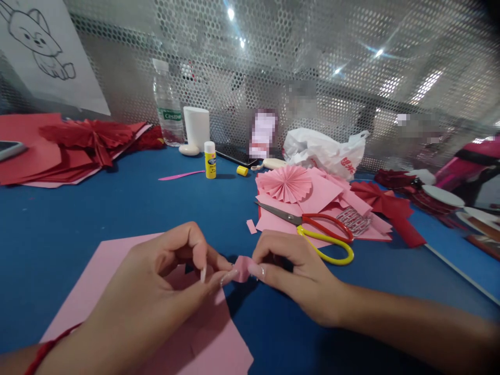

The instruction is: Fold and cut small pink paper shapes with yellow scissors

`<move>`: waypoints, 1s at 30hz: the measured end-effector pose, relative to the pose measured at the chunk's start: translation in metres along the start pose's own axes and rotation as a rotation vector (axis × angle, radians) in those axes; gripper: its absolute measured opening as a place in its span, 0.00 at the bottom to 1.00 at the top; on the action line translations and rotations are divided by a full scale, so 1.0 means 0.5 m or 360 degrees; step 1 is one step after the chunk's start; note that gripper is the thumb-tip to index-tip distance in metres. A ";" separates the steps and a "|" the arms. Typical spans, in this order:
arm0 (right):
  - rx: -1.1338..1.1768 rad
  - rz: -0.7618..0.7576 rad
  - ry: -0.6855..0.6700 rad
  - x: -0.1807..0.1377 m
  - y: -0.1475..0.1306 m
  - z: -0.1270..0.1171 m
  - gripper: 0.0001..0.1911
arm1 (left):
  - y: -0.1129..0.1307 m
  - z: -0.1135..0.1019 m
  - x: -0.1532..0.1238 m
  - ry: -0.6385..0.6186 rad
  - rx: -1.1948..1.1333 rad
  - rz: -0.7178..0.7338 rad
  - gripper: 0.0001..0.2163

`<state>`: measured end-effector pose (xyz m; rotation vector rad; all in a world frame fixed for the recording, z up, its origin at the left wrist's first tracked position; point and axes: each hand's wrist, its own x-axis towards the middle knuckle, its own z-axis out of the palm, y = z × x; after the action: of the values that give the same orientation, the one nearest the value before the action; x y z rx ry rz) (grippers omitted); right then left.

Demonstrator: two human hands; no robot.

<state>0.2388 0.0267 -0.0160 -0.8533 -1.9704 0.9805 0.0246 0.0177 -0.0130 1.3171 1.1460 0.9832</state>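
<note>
My left hand point(172, 281) and my right hand point(297, 271) meet over the blue table point(117, 208), both pinching a small folded piece of pink paper point(242, 268) between thumb and fingertips. Under my left hand lies a large pink paper sheet point(203, 338). Just beyond my right hand lie scissors point(324, 234) with one red and one yellow handle, resting on a pile of pink paper that carries a pink pleated paper fan point(285, 183).
A yellow glue stick point(210, 160), its yellow cap point(242, 170), a water bottle point(167, 104) and a white cup point(196, 127) stand at the back. Red paper and a red fan point(86, 136) lie left; a white plastic bag point(324, 151) and red bows point(383, 200) right.
</note>
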 end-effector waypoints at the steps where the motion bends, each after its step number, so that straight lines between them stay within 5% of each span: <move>1: 0.0009 0.0040 0.0033 0.001 0.000 -0.001 0.08 | -0.001 -0.001 0.000 -0.0008 0.0027 -0.0001 0.19; 7: 0.0127 -0.0105 -0.0126 -0.002 -0.002 -0.001 0.08 | -0.004 -0.011 0.007 -0.0037 0.0154 0.0070 0.20; 14: 0.0103 0.0091 0.0082 0.003 0.005 -0.001 0.07 | 0.007 -0.012 0.018 0.0102 0.0232 0.0153 0.12; 18: 0.0041 -0.0139 -0.0042 0.000 0.002 -0.002 0.06 | 0.006 -0.008 0.024 -0.0128 0.0212 0.0115 0.12; 21: -0.0010 -0.0206 -0.0045 -0.003 0.001 0.001 0.05 | 0.009 -0.003 0.022 -0.0306 0.0311 0.0073 0.03; 30: -0.0077 -0.0241 -0.0069 -0.003 0.003 0.005 0.06 | 0.008 -0.002 0.014 -0.0299 0.0372 -0.0055 0.10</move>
<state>0.2375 0.0256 -0.0188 -0.7027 -2.0697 0.8733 0.0254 0.0247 -0.0093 1.5358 1.1592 0.6988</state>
